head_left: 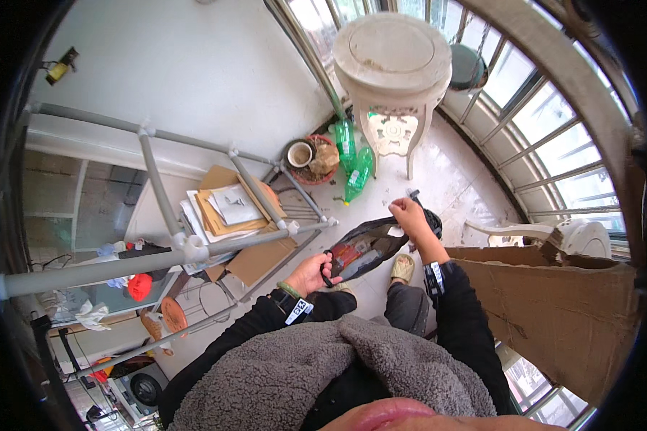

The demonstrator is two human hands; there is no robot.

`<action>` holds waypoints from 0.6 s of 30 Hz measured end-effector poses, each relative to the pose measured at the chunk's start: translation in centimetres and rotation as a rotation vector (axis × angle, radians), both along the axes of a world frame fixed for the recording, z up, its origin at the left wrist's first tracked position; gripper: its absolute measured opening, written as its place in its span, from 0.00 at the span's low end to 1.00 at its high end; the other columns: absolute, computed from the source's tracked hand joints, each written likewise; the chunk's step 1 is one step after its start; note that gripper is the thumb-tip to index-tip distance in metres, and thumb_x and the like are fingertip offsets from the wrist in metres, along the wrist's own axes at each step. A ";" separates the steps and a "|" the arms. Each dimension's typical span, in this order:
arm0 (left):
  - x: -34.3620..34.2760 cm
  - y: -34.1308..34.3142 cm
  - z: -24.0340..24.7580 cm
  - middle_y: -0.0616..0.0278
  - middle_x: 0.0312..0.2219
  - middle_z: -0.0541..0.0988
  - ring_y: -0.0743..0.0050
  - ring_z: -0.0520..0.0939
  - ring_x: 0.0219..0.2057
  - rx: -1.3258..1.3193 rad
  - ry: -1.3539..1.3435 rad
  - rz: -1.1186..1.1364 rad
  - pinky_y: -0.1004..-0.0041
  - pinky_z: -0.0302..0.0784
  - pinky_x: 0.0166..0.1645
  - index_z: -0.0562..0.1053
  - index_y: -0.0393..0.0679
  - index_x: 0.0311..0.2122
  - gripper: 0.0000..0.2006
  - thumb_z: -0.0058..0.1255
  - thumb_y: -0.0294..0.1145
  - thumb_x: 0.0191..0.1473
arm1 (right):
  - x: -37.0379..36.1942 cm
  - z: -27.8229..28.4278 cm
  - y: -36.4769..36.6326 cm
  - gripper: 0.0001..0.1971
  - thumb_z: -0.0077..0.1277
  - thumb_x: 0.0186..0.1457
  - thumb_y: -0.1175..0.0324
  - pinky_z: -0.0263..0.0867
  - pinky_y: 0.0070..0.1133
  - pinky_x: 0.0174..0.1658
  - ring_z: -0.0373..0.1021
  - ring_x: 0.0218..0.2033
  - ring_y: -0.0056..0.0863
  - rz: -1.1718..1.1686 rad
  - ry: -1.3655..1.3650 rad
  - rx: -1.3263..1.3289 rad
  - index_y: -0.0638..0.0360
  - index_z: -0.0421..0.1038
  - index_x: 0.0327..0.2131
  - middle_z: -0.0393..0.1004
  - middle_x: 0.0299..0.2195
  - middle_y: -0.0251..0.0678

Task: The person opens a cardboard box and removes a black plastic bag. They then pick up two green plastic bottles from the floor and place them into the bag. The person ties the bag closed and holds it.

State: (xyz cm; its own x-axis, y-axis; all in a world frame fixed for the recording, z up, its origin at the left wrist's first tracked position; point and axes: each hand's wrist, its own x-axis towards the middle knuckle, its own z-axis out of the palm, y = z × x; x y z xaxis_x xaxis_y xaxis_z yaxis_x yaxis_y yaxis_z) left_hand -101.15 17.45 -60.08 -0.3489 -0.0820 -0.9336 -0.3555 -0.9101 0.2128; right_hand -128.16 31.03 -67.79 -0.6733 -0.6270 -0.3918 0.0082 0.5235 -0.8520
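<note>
A black plastic bag [389,248] hangs between my two hands, its mouth spread wide. Inside it lie crumpled wrappers or packets [352,255] in red, grey and clear tones, too jumbled to tell apart. My left hand [313,273] is closed on the bag's near-left rim, with a black loop or handle at the fingers. The opposite end is pinched by my right hand [411,219], higher and farther off. Just beyond the bag, two green plastic bottles [358,174] lie on the floor by a reddish basin [322,177] holding a round pot [300,154].
A white carved round table [392,57] stands ahead near barred windows. At right is a large cardboard box [546,309] beside a white carved piece of furniture [586,237]. A grey pipe rack [151,269] on the left carries papers and envelopes [230,205].
</note>
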 end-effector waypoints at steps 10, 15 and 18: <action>-0.1 -0.8 -9.4 0.68 0.26 0.65 0.79 0.69 0.23 -0.079 0.165 0.006 0.50 0.80 0.38 0.58 0.55 0.45 0.14 0.40 0.24 0.56 | -1.2 -16.7 -10.4 0.17 0.55 0.49 0.60 0.69 0.26 0.38 0.74 0.32 0.32 0.075 -0.112 -0.038 0.65 0.76 0.36 0.78 0.29 0.42; -1.3 -2.0 -13.8 0.67 0.29 0.67 0.78 0.72 0.27 -0.037 0.277 -0.036 0.48 0.80 0.41 0.57 0.56 0.51 0.18 0.41 0.26 0.57 | -0.7 -23.3 -16.8 0.17 0.55 0.48 0.62 0.66 0.24 0.30 0.71 0.26 0.26 0.026 -0.260 0.091 0.63 0.75 0.38 0.75 0.25 0.35; -1.5 -3.3 -16.4 0.68 0.28 0.67 0.78 0.72 0.28 -0.008 0.343 0.001 0.48 0.79 0.43 0.57 0.55 0.53 0.19 0.42 0.27 0.58 | -0.5 -27.1 -19.9 0.21 0.55 0.51 0.62 0.63 0.21 0.31 0.67 0.29 0.25 0.053 -0.397 0.067 0.63 0.67 0.47 0.71 0.30 0.33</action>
